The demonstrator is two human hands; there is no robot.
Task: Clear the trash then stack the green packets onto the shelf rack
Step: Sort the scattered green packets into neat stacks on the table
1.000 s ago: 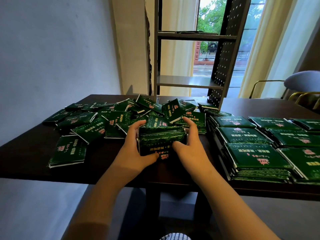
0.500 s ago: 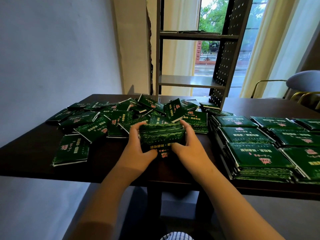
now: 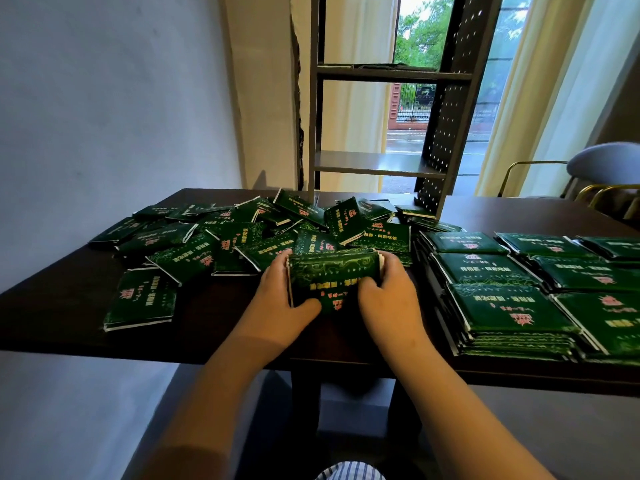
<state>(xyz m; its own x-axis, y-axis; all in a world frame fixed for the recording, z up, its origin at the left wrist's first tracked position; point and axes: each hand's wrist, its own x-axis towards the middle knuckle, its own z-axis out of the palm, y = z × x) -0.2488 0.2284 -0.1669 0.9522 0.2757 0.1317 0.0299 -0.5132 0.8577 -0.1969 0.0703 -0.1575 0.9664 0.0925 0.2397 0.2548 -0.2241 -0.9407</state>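
Both my hands are on one bundle of green packets point(image 3: 332, 275). My left hand point(image 3: 277, 299) clamps its left end and my right hand point(image 3: 391, 296) its right end. Thumbs lie on the near face and fingers curl round the sides, so both are gripping, not spread. The bundle stands on edge at the near-middle of the desk point(image 3: 62, 306), its lower edge apparently on the wood. My guess is that squeezing from both ends squares the packets so they move as one block and don't slide apart.

Just behind and to the left is the loose heap point(image 3: 214, 244) of the same packets, tilted and overlapping at all angles. One packet point(image 3: 142, 299) lies apart at the near left. To the right are the squared stacks point(image 3: 502, 306), several layers deep and set side by side in rows. They look pre-sorted for transfer.

The shelf rack point(image 3: 374, 162) stands at the far edge of the desk, behind the heap. Its middle shelf is bare, and something thin and dark lies on the upper one. I can't tell what it is.

I can't pick out any trash among the packets. My judgement is that the trash step is done or hidden, and stacking onto the rack has hardly begun.

Beyond are a window point(image 3: 422, 39), a pale curtain point(image 3: 571, 81) and a chair point(image 3: 602, 161) at far right.
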